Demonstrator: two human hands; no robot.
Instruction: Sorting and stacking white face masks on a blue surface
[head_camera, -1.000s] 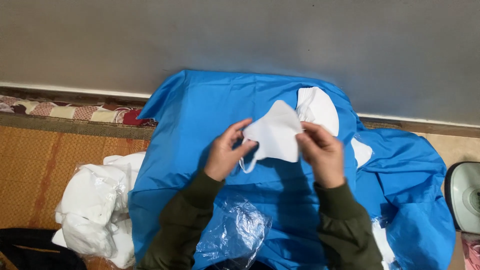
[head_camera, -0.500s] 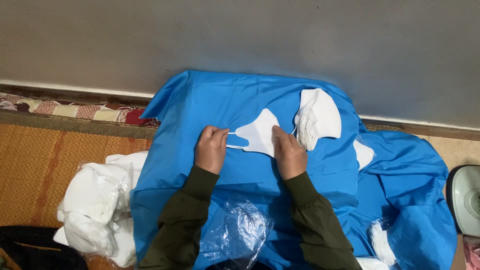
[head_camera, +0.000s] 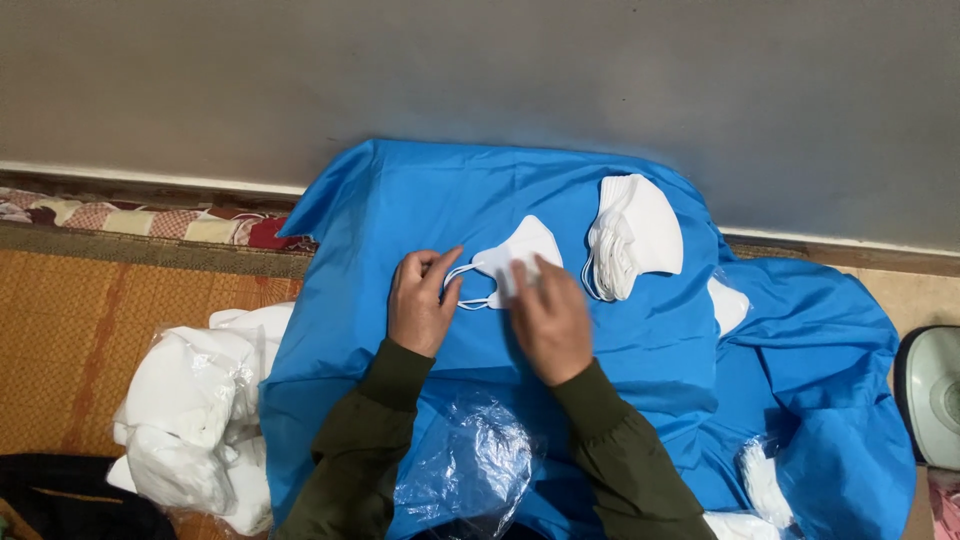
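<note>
Plain grey wall (head_camera: 480, 70) up top, pale skirting strip (head_camera: 150, 180) along its foot, woven orange straw mat (head_camera: 90, 330) at left, patterned red-checked cloth (head_camera: 150, 220) along the mat's far edge.

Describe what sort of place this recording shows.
Probably home-based piecework on a floor: bright blue cloth spread against a grey wall, woven straw mat, stack of folded white face masks.

Clear plastic bags (head_camera: 470, 470), (head_camera: 190, 420)
</note>
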